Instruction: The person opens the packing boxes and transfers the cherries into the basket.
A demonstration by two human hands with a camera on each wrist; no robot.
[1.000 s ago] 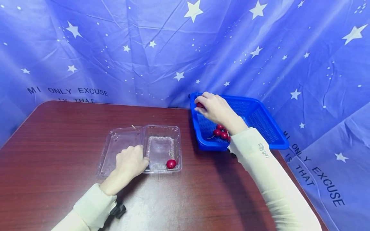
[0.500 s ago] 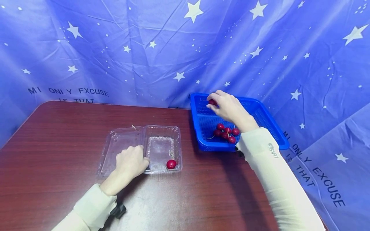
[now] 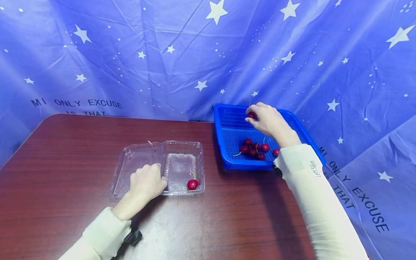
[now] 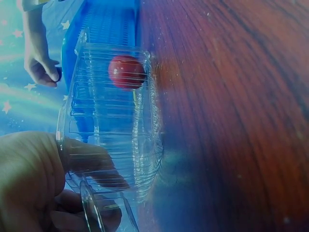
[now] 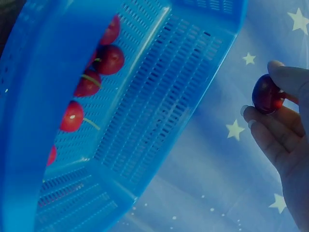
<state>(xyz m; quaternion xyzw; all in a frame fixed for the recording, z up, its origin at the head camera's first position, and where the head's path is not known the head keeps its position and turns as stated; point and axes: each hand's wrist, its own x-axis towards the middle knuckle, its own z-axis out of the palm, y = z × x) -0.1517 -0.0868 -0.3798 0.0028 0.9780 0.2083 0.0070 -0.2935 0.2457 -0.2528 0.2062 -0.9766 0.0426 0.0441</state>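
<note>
- The right hand [image 3: 271, 121] hangs above the far part of the blue basket [image 3: 302, 135], with its fingers curled round a single dark red cherry [image 3: 251, 115].
- In the right wrist view that cherry [image 5: 267, 94] sits pinched between the thumb and the fingertips [image 5: 251, 115], clear of the basket's mesh wall [image 5: 159, 106].
- A cluster of loose cherries [image 3: 256, 148] lies on the basket floor near its front edge, below and to the near side of the raised hand; some have thin stems showing.
- The same cherries [image 5: 91, 72] show in the right wrist view, lined up along the basket's slatted side.
- The left hand [image 3: 146, 182] rests on the clear plastic clamshell box [image 3: 182, 166], its fingers curled over the wall where the open lid [image 3: 133, 166] joins the tray.
- In the left wrist view the fingers [image 4: 89, 162] show through the ribbed clear plastic, gripping the tray's edge [image 4: 96, 121].
- One red cherry [image 3: 192, 184] lies inside the tray at its near right corner, well apart from the left hand's fingers.
- The clamshell sits on the dark reddish wooden table [image 3: 65, 144], to the left of the basket and apart from it.
- A blue cloth with white stars [image 3: 146, 54] hangs behind the table.
</note>
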